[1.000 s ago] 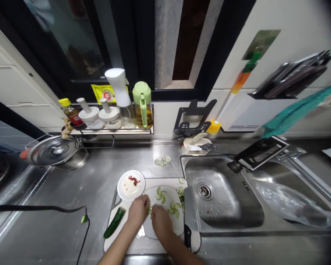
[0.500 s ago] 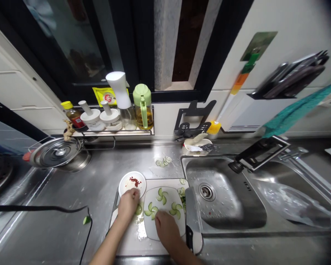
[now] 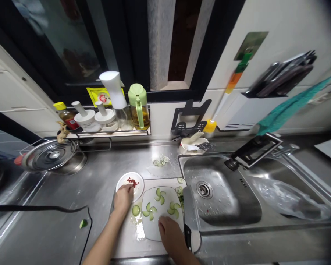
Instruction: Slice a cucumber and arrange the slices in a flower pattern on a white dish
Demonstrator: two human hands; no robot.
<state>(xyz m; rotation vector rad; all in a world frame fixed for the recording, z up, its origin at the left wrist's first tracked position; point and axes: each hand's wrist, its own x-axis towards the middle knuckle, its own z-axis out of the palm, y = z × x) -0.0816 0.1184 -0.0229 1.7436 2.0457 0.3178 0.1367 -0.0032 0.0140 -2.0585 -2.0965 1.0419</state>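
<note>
My left hand (image 3: pixel 123 199) reaches over the near edge of a round white plate (image 3: pixel 140 192) with small red pieces (image 3: pixel 132 182) in it. Its fingers are closed together; whatever lies between them, if anything, is hidden. My right hand (image 3: pixel 171 231) is curled over the near part of a squarish white plate (image 3: pixel 149 232), its fingertips tucked under. Three pinwheels of green cucumber slices, one at the top (image 3: pixel 160 195), one at left (image 3: pixel 149 211) and one at right (image 3: pixel 173 209), are arranged on that plate. Beneath lies a white cutting board (image 3: pixel 127 243).
A cleaver (image 3: pixel 191 209) rests along the board's right edge beside more cucumber slices (image 3: pixel 180 190). One round slice (image 3: pixel 136 210) lies left of the square plate. The steel sink (image 3: pixel 223 198) is at right. A black cable (image 3: pixel 57 208) crosses the left counter near a cucumber end (image 3: pixel 83 223).
My left hand has shifted slightly left and the red pieces show more. My right hand has drawn away from the left pinwheel, toward the right. The whole view has shifted a little.
</note>
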